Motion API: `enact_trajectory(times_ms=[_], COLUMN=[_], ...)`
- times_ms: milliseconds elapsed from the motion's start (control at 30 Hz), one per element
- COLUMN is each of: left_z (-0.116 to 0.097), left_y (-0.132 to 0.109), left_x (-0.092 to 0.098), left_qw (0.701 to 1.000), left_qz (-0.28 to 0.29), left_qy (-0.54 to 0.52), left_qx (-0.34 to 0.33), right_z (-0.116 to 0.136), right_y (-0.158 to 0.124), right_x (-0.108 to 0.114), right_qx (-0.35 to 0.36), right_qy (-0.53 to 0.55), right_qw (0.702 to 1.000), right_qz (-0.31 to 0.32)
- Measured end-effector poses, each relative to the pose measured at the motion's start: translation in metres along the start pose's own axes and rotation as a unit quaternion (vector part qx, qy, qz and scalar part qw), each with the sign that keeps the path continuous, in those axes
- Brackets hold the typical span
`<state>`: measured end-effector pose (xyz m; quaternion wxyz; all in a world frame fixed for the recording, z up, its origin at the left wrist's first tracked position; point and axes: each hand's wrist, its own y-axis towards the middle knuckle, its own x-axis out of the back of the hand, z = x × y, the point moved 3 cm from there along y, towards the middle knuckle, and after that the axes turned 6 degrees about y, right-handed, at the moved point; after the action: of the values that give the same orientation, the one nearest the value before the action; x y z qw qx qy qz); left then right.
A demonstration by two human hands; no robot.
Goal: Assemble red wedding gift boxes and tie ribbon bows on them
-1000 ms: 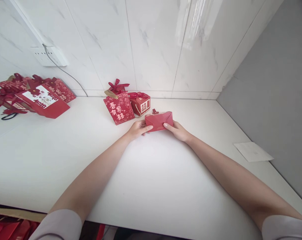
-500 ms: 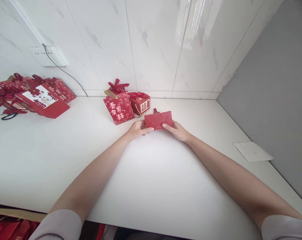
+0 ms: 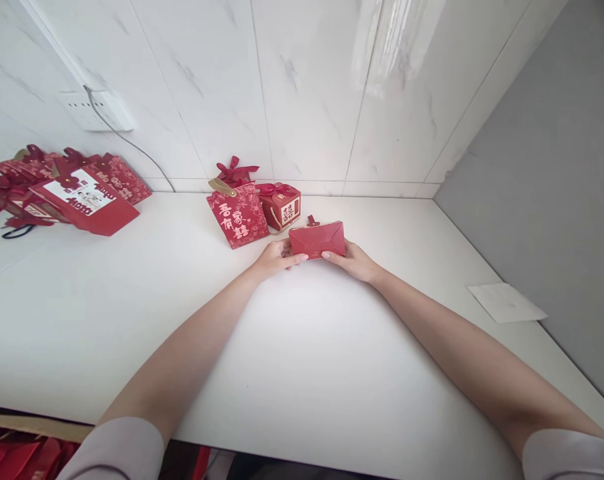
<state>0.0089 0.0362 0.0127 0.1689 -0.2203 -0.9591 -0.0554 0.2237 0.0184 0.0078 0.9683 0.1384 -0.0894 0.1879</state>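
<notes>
A red gift box [image 3: 316, 240] is held between my two hands, its folded bottom facing me and a small dark red tab showing at its far side. My left hand [image 3: 278, 258] grips its left end, thumb along the lower edge. On the right end, my right hand [image 3: 355, 261] is closed with its thumb on the lower edge. Just beyond my left hand stand a red patterned gift bag [image 3: 238, 217] with pale characters and a small red box [image 3: 282, 205] topped by a ribbon bow.
Several red gift boxes and bags [image 3: 89, 200] are grouped at the back left, below a wall socket [image 3: 97, 111] with a grey cable. A white paper [image 3: 506, 302] lies at the right by a grey panel [image 3: 542, 167]. Red items [image 3: 25, 457] fill a carton below the table's front edge.
My right thumb has slid slightly left along the box's lower edge. The box itself stays in nearly the same place, held by both hands.
</notes>
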Motion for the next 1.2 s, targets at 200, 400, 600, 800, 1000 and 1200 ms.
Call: enact_trajectory(times_ms=[200,400,600,800,1000,1200], left_z=[-0.001,-0.002,0.001,0.005,0.008,0.006], left_y=[0.000,0.000,0.001,0.005,0.007,0.005], left_x=[-0.001,-0.001,-0.001,0.008,0.009,0.004], left_qw=[1.000,1.000,1.000,0.999,0.996,0.987], left_qz=[0.000,-0.005,-0.004,-0.004,-0.062,-0.063], left_qy=[0.003,0.007,0.027,0.019,-0.056,0.012], left_qx=[-0.001,-0.003,-0.003,-0.042,-0.032,-0.145], right_z=[0.000,0.000,-0.002,0.000,0.015,0.023], right_y=[0.000,-0.001,-0.002,-0.005,-0.011,-0.015], right_x=[-0.001,0.000,0.000,0.001,-0.009,-0.021], right_qx=[0.002,-0.005,0.000,0.117,0.198,0.242], right_qy=[-0.001,-0.017,-0.031,-0.118,-0.276,-0.313], right_qw=[1.000,1.000,0.999,0.985,0.940,0.916], right_qz=[0.001,-0.007,-0.012,-0.056,-0.018,0.061])
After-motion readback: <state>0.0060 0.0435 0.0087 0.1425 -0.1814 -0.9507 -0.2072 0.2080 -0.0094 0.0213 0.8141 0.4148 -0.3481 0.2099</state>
